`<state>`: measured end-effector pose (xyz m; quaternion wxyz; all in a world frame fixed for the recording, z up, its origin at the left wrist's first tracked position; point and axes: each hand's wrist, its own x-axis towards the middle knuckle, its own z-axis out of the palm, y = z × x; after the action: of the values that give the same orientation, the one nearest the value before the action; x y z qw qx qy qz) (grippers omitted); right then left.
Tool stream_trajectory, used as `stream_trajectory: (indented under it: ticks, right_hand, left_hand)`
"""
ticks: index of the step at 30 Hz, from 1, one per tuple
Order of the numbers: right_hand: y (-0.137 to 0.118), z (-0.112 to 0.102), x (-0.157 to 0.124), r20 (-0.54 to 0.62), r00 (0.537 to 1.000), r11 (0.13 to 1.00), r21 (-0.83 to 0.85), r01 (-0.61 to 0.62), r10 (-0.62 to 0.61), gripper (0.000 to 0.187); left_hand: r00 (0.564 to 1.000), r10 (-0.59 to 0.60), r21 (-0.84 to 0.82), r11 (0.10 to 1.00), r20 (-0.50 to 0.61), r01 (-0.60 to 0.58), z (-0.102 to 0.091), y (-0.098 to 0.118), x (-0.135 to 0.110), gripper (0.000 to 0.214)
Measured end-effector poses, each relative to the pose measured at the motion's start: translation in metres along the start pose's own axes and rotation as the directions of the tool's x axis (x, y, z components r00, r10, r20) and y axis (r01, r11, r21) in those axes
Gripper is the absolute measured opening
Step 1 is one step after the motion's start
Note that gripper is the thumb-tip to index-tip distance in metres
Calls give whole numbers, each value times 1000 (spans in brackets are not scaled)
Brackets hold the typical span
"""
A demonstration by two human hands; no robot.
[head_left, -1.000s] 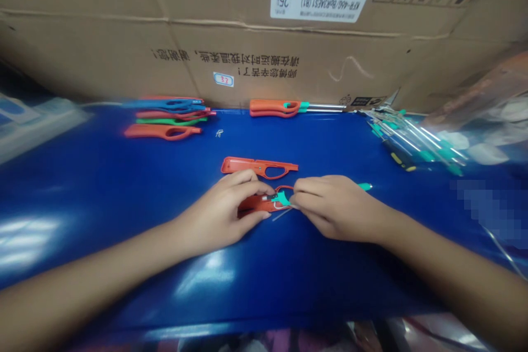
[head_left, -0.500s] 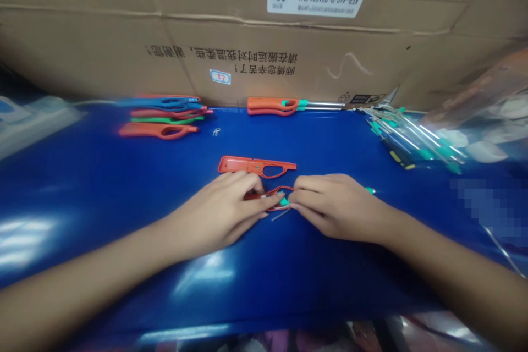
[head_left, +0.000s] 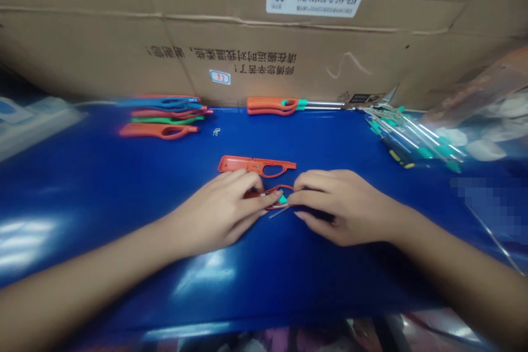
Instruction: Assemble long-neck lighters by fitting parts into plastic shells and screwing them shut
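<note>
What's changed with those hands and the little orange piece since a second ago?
The left hand slid further over the orange plastic shell half, and the right hand closed in on the teal plastic part, hiding most of it. The spare orange shell and the stack of coloured shells stayed put.

The left hand (head_left: 218, 213) is clasping and covering most of the orange shell (head_left: 268, 195), with only its loop showing past the fingertips. The teal piece (head_left: 282, 198) between both hands is looking too small to make out. The right hand (head_left: 342, 206) is hiding whether it is pinching it. Far beyond the left hand, the stacked handles (head_left: 165, 115) are blurring together. Right of the right hand, a pixelated patch (head_left: 490, 201) is masking whatever lies there.
</note>
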<state>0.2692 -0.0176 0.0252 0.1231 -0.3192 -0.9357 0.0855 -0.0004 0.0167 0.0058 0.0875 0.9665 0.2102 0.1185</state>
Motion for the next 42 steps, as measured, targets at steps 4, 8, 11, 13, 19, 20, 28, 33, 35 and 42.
stream_trajectory:
  ticks: [4,8,11,13,19,20,28,33,35,42]
  right_hand:
    - [-1,-1,1,66,998,998,61,9,-13,24]
    - [-1,-2,3,115,993,997,77,-24,16,16]
    - [-1,-2,3,113,993,996,82,-38,28,12]
    - [0,-2,2,102,994,996,74,-40,32,14]
    - [3,2,2,18,996,997,13,-82,82,21]
    - [4,3,2,16,996,996,9,-85,85,19]
    - [4,4,1,-23,996,996,24,-81,82,14]
    - [3,3,0,-52,995,996,17,-84,85,18]
    - [4,4,0,-61,996,997,-6,-72,72,20]
    - [6,6,1,-59,995,997,-1,-77,77,20]
  left_hand:
    - [1000,0,-20,1000,-19,0,0,-1,0,34]
    - [999,16,-20,1000,-32,-16,1,-1,-1,35]
    - [999,10,-44,999,-48,-12,2,-3,-1,34]
    - [997,15,-74,997,-74,-21,4,-4,-1,33]
    - [990,48,-112,992,-129,-62,8,-8,-4,29]
    - [991,45,-118,991,-126,-60,8,-8,-4,28]
    - [990,39,-104,993,-134,-53,7,-9,-4,25]
    - [990,4,-129,991,-142,-22,6,-6,-4,22]
    - [989,-17,-153,988,-149,-6,6,-6,-4,22]
    - [984,-47,-202,979,-173,12,8,-4,-2,21]
